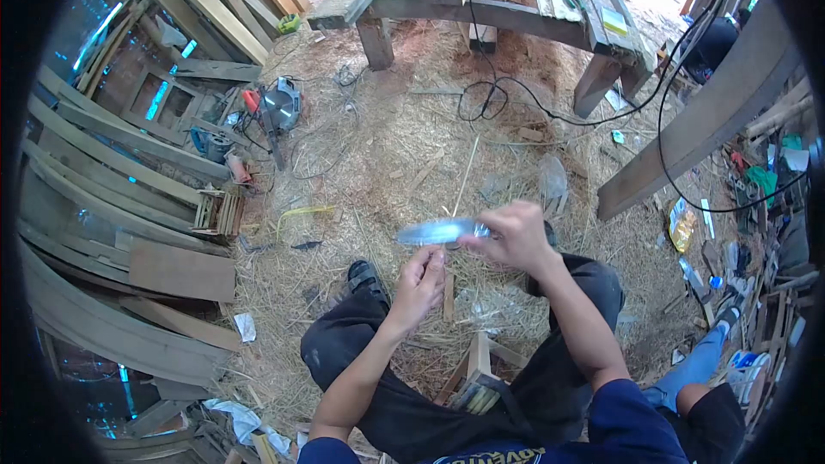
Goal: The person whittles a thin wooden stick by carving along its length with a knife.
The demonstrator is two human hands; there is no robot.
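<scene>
My right hand point(514, 239) is closed round one end of a shiny, flat, bluish-silver object point(436, 232), blurred by motion, which points to the left. Just below that object is my left hand point(423, 279), its fingers pinched together at a small, thin thing too small to make out. Both hands are above my knees, close to each other. Behind the shiny object a thin pale stick point(467, 174) rises in the view.
A circular saw point(280, 107) lies on the shaving-covered floor at the left. A workbench point(490, 15) with a black cable stands ahead. Planks point(129, 198) line the left side, and a slanted post point(687, 133) stands right. Another person's leg point(698, 357) shows lower right.
</scene>
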